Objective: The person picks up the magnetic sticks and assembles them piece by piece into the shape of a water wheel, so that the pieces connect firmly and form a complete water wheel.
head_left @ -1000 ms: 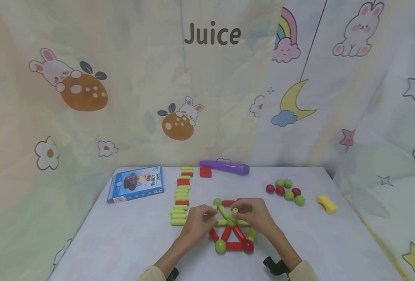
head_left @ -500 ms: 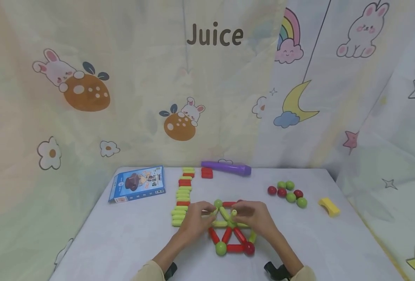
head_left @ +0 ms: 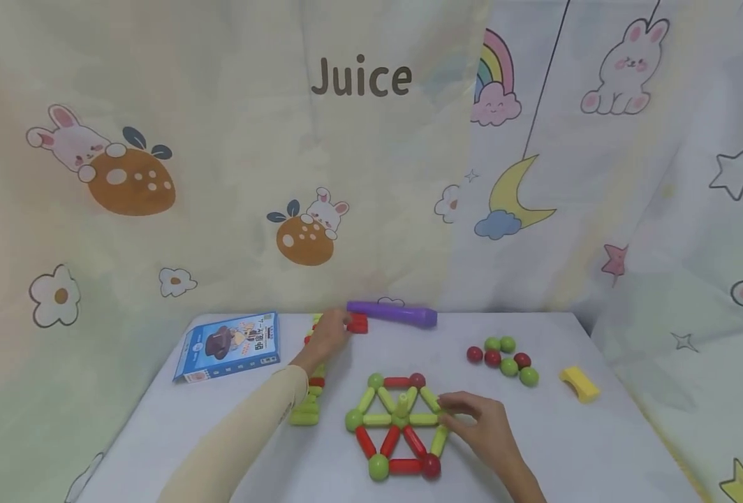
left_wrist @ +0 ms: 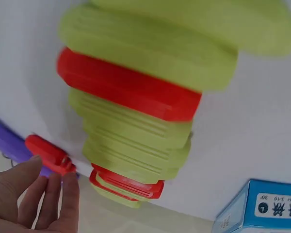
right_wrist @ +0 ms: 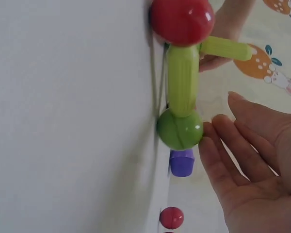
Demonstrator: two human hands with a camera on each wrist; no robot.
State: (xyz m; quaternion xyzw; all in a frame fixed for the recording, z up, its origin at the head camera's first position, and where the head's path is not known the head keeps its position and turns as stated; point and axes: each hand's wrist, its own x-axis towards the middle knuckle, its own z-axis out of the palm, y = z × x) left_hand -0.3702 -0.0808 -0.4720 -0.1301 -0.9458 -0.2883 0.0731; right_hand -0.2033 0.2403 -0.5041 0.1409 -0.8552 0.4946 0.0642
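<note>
A flat six-sided frame of magnetic rods and balls [head_left: 404, 467] lies on the table, spokes meeting at its centre. From that hub a light green rod [head_left: 402, 403] stands up. My right hand [head_left: 481, 426] is at the frame's right corner, its fingertips right at a green ball [right_wrist: 179, 128], fingers loosely extended. Farther back, my left hand [head_left: 327, 339] reaches over the column of rods [head_left: 316, 382] to a pair of red rods [head_left: 359, 323]. In the left wrist view, its thumb and fingers are spread beside those red rods, not closed round them.
A purple tapered tube [head_left: 392, 314] lies at the back edge. To the left is a blue box [head_left: 228, 347]. Several loose red and green balls [head_left: 509, 367] sit at the right, near a yellow arched block [head_left: 579, 384]. A printed curtain [head_left: 371, 175] hangs behind the table.
My left hand has left the frame and moved back and left to the red rods. My right hand has shifted from the upright centre rod to the frame's right corner.
</note>
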